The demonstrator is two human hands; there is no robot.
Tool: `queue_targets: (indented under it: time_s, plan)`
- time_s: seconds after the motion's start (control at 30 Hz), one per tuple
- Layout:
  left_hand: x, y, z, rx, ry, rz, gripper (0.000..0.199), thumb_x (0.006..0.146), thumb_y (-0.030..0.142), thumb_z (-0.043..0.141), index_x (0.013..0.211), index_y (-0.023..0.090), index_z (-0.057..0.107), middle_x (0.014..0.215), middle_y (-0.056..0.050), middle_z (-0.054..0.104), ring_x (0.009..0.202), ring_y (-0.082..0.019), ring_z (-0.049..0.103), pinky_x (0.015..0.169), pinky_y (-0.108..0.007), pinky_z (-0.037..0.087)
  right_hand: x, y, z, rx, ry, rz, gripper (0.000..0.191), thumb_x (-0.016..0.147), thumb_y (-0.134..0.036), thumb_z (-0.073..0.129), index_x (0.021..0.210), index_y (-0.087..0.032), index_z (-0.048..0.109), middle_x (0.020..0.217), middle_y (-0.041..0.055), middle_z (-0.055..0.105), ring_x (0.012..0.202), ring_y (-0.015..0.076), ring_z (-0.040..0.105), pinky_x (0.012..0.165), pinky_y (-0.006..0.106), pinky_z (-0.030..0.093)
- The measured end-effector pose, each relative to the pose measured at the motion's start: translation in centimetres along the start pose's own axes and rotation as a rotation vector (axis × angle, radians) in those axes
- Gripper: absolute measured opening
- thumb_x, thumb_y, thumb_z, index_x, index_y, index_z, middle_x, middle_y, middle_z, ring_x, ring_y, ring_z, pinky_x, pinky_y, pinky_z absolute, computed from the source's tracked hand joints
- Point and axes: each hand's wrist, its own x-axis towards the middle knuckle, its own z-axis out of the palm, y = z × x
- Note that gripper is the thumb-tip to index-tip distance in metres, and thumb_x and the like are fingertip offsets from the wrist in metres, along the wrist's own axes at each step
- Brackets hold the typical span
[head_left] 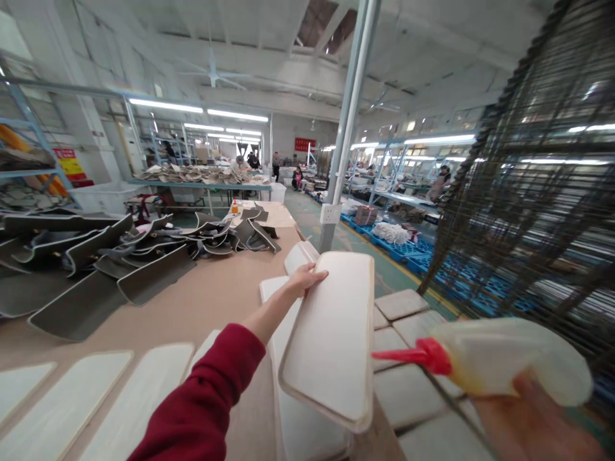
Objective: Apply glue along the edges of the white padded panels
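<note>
My left hand point(307, 279) grips the upper left edge of a white rounded panel point(336, 339), thumb on top, and the panel is tilted over a stack of similar white panels point(305, 422). At the lower right, my right hand point(533, 410) is wrapped round a translucent squeeze bottle point(509, 358) with yellowish liquid inside. Its red nozzle point(408, 355) points left, at the panel's right edge; whether it touches cannot be told. More white panels point(139, 397) lie in a row on the brown table point(206, 288).
Dark curved pieces point(158, 269) are heaped on the table's left. Further white pads point(408, 390) lie to the right. A metal post point(343, 141) stands ahead, a dark wire rack point(538, 160) at right. Blue pallets point(413, 253) and several people are farther off.
</note>
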Motion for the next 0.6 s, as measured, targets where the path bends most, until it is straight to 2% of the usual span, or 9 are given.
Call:
queue_targets:
  time_s: [0.1, 0.2, 0.37, 0.5, 0.6]
  plan:
    - [-1.3, -0.4, 1.0, 0.039, 0.026, 0.04, 0.036, 0.064, 0.033, 0.077, 0.092, 0.017, 0.059, 0.07, 0.0, 0.068, 0.064, -0.017, 0.063, 0.057, -0.024, 0.05, 2.5, -0.1, 3.0, 0.176, 0.049, 0.022, 0.046, 0.058, -0.031, 0.082, 0.101, -0.028, 0.066, 0.094, 0.0005, 0.067, 0.088, 0.0209, 0.062, 0.073, 0.028, 0.055]
    - [-2.2, -0.6, 1.9, 0.057, -0.011, 0.058, 0.033, 0.062, 0.035, 0.077, 0.081, 0.016, 0.059, 0.068, -0.001, 0.067, 0.06, -0.016, 0.062, 0.056, -0.023, 0.048, 4.3, 0.5, 4.2, 0.204, 0.008, -0.01, 0.05, 0.057, -0.026, 0.085, 0.103, -0.027, 0.065, 0.093, -0.0011, 0.065, 0.086, 0.0156, 0.06, 0.078, 0.023, 0.051]
    - [-3.4, 0.8, 2.4, 0.032, -0.119, 0.051, 0.031, 0.062, 0.036, 0.073, 0.082, 0.017, 0.057, 0.07, -0.001, 0.065, 0.061, -0.015, 0.062, 0.058, -0.024, 0.049, 5.4, 1.5, 3.3, 0.204, -0.028, -0.038, 0.059, 0.057, -0.025, 0.086, 0.111, -0.028, 0.061, 0.099, -0.0018, 0.063, 0.092, 0.014, 0.058, 0.081, 0.02, 0.049]
    - [-4.3, 1.7, 2.6, -0.039, -0.235, 0.045, 0.034, 0.054, 0.016, 0.064, 0.087, 0.017, 0.055, 0.077, -0.001, 0.065, 0.069, -0.017, 0.064, 0.061, -0.025, 0.051, 6.1, 1.3, 2.7, 0.212, -0.026, -0.051, 0.058, 0.06, -0.027, 0.084, 0.113, -0.027, 0.061, 0.1, -0.0006, 0.063, 0.092, 0.0143, 0.058, 0.078, 0.021, 0.05]
    - [-4.7, 2.1, 2.8, -0.05, -0.267, 0.052, 0.042, 0.045, 0.006, 0.058, 0.085, 0.018, 0.054, 0.077, 0.0, 0.065, 0.072, -0.017, 0.064, 0.06, -0.023, 0.05, 5.9, 1.2, 2.0, 0.202, -0.015, -0.055, 0.056, 0.06, -0.028, 0.084, 0.111, -0.026, 0.061, 0.098, -0.0008, 0.064, 0.089, 0.0144, 0.059, 0.077, 0.02, 0.05]
